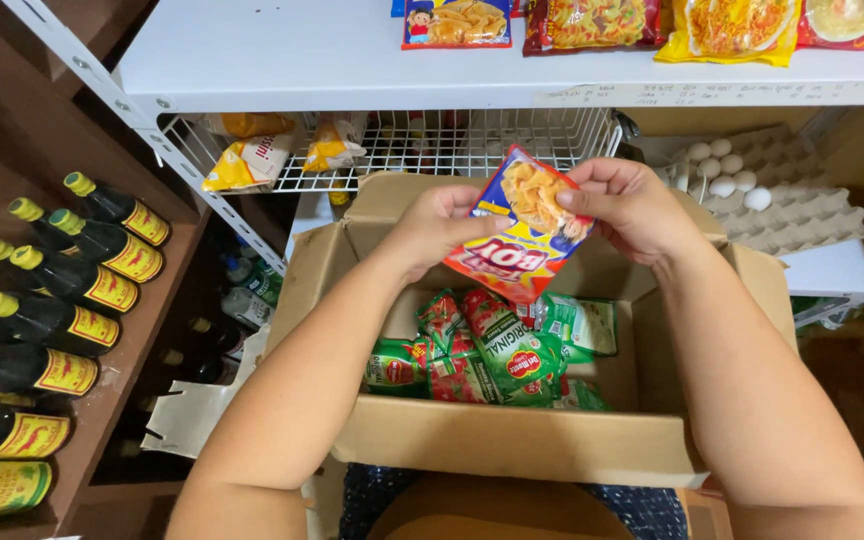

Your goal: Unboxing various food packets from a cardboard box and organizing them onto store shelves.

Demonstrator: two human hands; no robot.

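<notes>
Both hands hold one snack packet, blue, yellow and red with a picture of chips, raised above an open cardboard box. My left hand grips the packet's left edge. My right hand pinches its upper right corner. Inside the box lie several green and red sauce pouches. The box rests on my lap, its flaps spread outward.
A white shelf above carries several noodle and snack packets. A wire basket beneath it holds yellow packets. Dark bottles with yellow caps line a brown shelf at left. An egg tray with several eggs sits at right.
</notes>
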